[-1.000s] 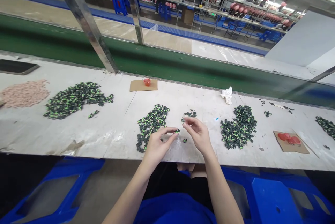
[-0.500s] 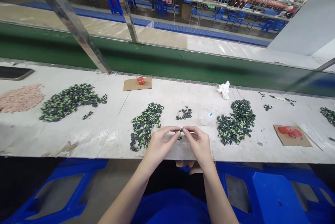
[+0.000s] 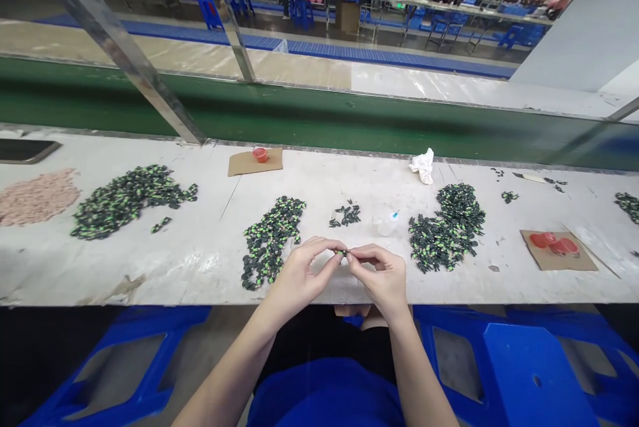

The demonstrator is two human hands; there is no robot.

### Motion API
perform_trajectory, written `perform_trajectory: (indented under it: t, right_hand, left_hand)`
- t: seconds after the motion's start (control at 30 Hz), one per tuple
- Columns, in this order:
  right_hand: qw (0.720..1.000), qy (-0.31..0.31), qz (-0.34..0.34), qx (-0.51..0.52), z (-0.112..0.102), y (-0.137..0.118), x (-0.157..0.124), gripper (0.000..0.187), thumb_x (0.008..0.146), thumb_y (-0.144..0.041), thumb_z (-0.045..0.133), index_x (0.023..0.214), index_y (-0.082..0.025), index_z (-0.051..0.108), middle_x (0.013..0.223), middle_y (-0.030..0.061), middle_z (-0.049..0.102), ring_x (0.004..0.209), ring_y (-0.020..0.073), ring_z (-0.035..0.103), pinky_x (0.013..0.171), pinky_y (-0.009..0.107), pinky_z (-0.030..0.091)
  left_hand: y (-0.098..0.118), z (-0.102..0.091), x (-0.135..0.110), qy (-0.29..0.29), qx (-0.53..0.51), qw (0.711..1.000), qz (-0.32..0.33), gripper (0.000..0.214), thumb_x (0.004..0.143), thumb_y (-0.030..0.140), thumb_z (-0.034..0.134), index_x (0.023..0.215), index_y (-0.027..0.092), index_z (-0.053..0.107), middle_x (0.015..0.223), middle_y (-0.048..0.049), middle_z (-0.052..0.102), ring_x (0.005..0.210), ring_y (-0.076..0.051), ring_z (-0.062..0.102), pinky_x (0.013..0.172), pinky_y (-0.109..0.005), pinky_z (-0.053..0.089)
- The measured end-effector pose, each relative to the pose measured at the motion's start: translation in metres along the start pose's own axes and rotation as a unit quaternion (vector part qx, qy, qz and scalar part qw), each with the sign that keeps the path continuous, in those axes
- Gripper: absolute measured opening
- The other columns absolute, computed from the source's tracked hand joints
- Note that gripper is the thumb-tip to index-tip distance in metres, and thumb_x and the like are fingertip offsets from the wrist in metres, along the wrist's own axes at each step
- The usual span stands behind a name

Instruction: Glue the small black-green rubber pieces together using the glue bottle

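Observation:
My left hand (image 3: 304, 274) and my right hand (image 3: 382, 277) meet fingertip to fingertip over the near edge of the white workbench (image 3: 210, 261). Both pinch one small dark green part (image 3: 342, 253) between thumbs and forefingers. A pile of black-and-green parts (image 3: 269, 241) lies just left of my left hand. A small cluster of the same parts (image 3: 345, 214) sits beyond the hands. A bigger dark pile (image 3: 446, 227) lies to the right of my right hand. A small clear bottle with a blue tip (image 3: 388, 222) rests between the cluster and that pile.
Farther left lie another green-black pile (image 3: 127, 197) and a pinkish pile (image 3: 36, 195). Cardboard pieces hold a red cup (image 3: 260, 154) and red lids (image 3: 552, 242). A crumpled white tissue (image 3: 422, 165) lies near the green conveyor belt (image 3: 319, 118). Blue stools stand below the bench.
My right hand came back from the small cluster toward my left hand. Both hands now pinch the same small part together, nearer the bench edge.

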State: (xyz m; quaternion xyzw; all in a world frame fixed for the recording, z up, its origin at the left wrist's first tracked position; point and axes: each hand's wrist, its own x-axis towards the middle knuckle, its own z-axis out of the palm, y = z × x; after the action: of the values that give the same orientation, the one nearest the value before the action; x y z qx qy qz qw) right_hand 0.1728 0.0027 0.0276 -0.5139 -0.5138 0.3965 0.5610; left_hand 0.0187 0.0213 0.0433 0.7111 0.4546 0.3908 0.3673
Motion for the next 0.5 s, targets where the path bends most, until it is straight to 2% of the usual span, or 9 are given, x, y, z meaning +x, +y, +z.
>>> perform_trajectory:
  t: [0.1, 0.23, 0.37, 0.5]
  right_hand:
    - [0.999, 0.017, -0.04, -0.025, 0.0, -0.001, -0.002, 0.002, 0.07, -0.02, 0.07, 0.071, -0.019, 0.071, 0.068, 0.0014, 0.071, 0.061, 0.0152, 0.067, 0.061, 0.027, 0.058]
    - [0.998, 0.017, -0.059, -0.029, -0.006, -0.001, -0.003, 0.013, 0.068, -0.018, 0.07, 0.082, -0.018, 0.071, 0.072, 0.0024, 0.073, 0.061, 0.0149, 0.068, 0.064, 0.028, 0.059]
    - [0.999, -0.019, -0.027, -0.008, -0.013, 0.0, -0.002, 0.02, 0.068, -0.019, 0.072, 0.088, -0.017, 0.071, 0.074, 0.0034, 0.073, 0.065, 0.0163, 0.07, 0.066, 0.029, 0.06]
    - [1.0, -0.028, -0.001, 0.013, -0.015, 0.001, -0.002, 0.023, 0.066, -0.021, 0.073, 0.089, -0.017, 0.07, 0.073, 0.003, 0.073, 0.065, 0.0161, 0.069, 0.065, 0.029, 0.06]
  left_hand:
    - [0.005, 0.003, -0.002, 0.013, -0.002, 1.0, -0.003, 0.015, 0.084, 0.024, 0.055, 0.089, 0.021, 0.069, 0.092, -0.0047, 0.072, 0.09, -0.019, 0.066, 0.084, -0.03, 0.052]
    - [0.009, 0.003, -0.002, -0.005, -0.01, 1.0, 0.008, 0.015, 0.085, 0.023, 0.055, 0.09, 0.021, 0.069, 0.092, -0.005, 0.072, 0.09, -0.02, 0.066, 0.083, -0.03, 0.052]
    - [0.006, -0.001, 0.002, -0.054, 0.036, 0.995, 0.072, 0.018, 0.089, 0.023, 0.052, 0.095, 0.023, 0.068, 0.092, -0.004, 0.073, 0.09, -0.019, 0.066, 0.082, -0.031, 0.049]
    - [0.0, -0.001, 0.005, -0.058, 0.13, 0.979, 0.144, 0.023, 0.093, 0.018, 0.045, 0.097, 0.024, 0.067, 0.088, -0.0022, 0.073, 0.084, -0.017, 0.065, 0.083, -0.033, 0.043]
